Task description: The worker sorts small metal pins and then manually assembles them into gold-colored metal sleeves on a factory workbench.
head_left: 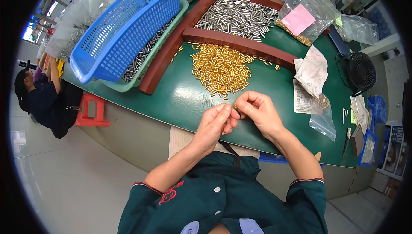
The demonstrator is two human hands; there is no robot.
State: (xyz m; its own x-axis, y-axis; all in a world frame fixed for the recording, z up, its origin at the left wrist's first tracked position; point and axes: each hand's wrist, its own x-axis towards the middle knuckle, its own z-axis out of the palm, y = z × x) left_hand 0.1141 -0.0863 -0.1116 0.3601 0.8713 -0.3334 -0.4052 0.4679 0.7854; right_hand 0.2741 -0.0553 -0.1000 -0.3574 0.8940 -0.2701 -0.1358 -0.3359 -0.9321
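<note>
My left hand [216, 124] and my right hand [259, 111] meet just above the near edge of the green tabletop [180, 101]. The right thumb and forefinger pinch a tiny gold-coloured metal piece [235, 107], partly covered by the fingers. My left fingers are curled closed beside it; whatever they hold is hidden. Right beyond both hands spreads a loose heap of small gold-coloured metal cylinders [221, 68]. Farther back, silver metal pins [236, 17] lie inside a red-brown wooden frame [240, 39].
At the left, a blue perforated basket [109, 41] leans over a green basket [148, 64] of dark pins. To the right are a crumpled cloth [312, 71], a clear plastic bag [324, 122] and a black fan [361, 71]. Another person [43, 96] sits far left near a red stool [92, 111].
</note>
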